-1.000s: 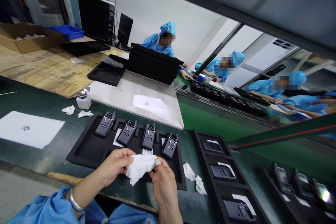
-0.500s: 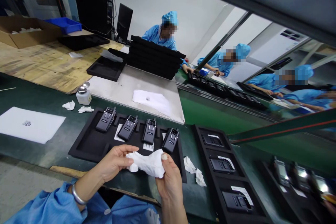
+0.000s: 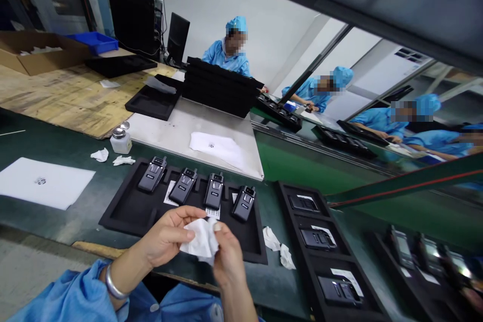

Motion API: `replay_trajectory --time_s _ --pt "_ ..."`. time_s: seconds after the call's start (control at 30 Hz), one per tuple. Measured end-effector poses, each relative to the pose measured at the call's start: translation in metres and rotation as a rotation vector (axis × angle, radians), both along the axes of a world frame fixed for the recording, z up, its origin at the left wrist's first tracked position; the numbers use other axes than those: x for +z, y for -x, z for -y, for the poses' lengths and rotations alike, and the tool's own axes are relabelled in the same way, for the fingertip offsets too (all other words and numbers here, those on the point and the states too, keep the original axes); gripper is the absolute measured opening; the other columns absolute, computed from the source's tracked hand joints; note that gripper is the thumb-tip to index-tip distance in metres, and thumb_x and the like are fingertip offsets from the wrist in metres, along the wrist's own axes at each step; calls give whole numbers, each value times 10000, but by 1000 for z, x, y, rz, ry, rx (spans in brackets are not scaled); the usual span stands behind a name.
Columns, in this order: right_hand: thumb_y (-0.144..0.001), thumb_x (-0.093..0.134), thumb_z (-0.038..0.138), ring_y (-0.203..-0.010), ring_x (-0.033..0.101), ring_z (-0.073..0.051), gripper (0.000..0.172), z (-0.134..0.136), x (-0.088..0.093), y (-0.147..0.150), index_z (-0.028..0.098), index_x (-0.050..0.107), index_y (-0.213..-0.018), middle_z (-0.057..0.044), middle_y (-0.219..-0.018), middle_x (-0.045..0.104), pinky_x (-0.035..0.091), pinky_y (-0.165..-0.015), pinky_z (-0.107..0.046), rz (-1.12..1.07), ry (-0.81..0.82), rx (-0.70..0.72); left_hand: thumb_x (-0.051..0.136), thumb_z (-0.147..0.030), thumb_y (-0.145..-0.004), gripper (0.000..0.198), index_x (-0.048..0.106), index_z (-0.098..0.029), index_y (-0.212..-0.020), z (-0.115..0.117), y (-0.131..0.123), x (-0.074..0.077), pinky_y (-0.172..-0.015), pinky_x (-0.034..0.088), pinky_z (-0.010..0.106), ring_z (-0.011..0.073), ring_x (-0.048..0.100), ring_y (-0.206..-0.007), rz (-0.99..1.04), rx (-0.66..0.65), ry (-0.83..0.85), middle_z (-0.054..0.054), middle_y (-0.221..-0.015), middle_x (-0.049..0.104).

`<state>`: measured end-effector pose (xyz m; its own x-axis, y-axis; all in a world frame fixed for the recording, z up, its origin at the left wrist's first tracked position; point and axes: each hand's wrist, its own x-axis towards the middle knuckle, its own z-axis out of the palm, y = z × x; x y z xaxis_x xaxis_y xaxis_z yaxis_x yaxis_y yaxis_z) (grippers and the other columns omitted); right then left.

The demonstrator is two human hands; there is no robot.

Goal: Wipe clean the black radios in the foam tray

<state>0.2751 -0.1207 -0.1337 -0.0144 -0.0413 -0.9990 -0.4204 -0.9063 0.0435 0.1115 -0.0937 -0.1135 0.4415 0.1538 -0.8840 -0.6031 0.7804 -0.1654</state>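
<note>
A crumpled white cloth (image 3: 200,239) is pinched between my two hands, in front of a black foam tray (image 3: 126,211). My left hand (image 3: 166,236) grips its left side, with thumb and fingers closed on it. On the right side, my right hand (image 3: 228,250) holds it with closed fingertips. Several black handheld radios stand in a row in the tray, among them one at the left (image 3: 152,175) and one at the right (image 3: 243,204). White printed labels lie partly under some of them.
A white pump bottle (image 3: 121,142) and crumpled tissues (image 3: 99,155) lie left of the tray. At right are a second foam tray (image 3: 289,224) and more radios (image 3: 402,246). People in blue work across the conveyor, behind stacked black foam (image 3: 219,88).
My hands have come closer together, the right one moving left, and the stretched cloth is now bunched between them. Across the bench, black trays have shifted on the conveyor.
</note>
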Motion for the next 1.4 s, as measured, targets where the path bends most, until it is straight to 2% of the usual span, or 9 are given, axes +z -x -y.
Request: replay_trajectory --time_s 0.23,0.5,0.67,0.77,0.87,1.0,1.1,1.23,1.4 --pt "-404 837 461 -694 570 -79 823 -8 8 27 126 433 -1039 -11 -883 564 479 -642 -193 -114 1 -114 771 -225 -575 807 457 -139 -1314 2 1 6 -870 539 177 113 612 -1036 34 -69 -94 160 -1318 478" --pt "-398 858 372 -722 585 -66 880 -8 9 15 179 450 -1154 -10 -952 575 493 -659 -168 -92 50 -187 753 -313 -603 648 585 -123 -1199 7 6 2 -814 507 103 45 596 -965 -170 -262 -197 121 -1233 535" --pt "-397 852 344 -697 553 -43 825 -9 8 15 152 449 -1090 -6 -947 561 465 -633 -143 -63 39 -187 657 -430 -698 373 672 -336 -1058 17 3 4 -1032 489 106 9 517 -1214 -413 -793 -602 -57 -1367 418" --pt "-440 828 336 -715 554 -46 769 -9 6 14 145 450 -1081 -10 -953 555 464 -639 -143 -81 10 -165 641 -411 -729 383 613 -434 -1110 22 0 4 -1091 474 98 -61 482 -1241 -825 -1096 -1061 -149 -1359 420" --pt "-440 837 349 -693 534 -21 771 -8 6 12 151 446 -1075 5 -935 541 446 -610 -116 -68 2 -169 587 -381 -785 289 649 -372 -1067 25 -3 1 -959 511 84 -66 492 -1165 -1223 -1107 -1399 -154 -1306 476" --pt "-421 857 377 -722 541 -4 782 -9 9 10 124 432 -1027 8 -946 536 461 -643 -99 -44 -20 -175 567 -313 -803 254 682 -354 -1025 24 -5 -3 -970 445 122 -22 461 -1135 -1282 -1078 -1487 -158 -1287 498" --pt "-453 841 426 -698 525 0 762 -9 10 9 121 416 -1007 10 -913 529 450 -629 -107 -63 -51 -129 493 -291 -848 280 672 -368 -1048 16 -3 1 -966 398 69 -61 461 -1090 -1091 -1037 -1372 -159 -1229 535" --pt "-510 802 443 -604 466 15 688 -5 8 7 120 412 -976 20 -806 492 396 -558 -109 -92 -58 -43 389 -544 -854 476 712 -197 -882 -3 2 5 -875 392 49 -48 505 -975 -506 -1006 -713 -10 -1089 569" --pt "-499 792 492 -598 477 -2 707 2 3 -2 115 381 -932 16 -798 505 370 -540 -113 -88 -47 -26 627 -593 -635 588 487 -45 -798 -15 15 -9 -598 338 115 -12 420 -626 -370 -473 -165 28 -725 486"
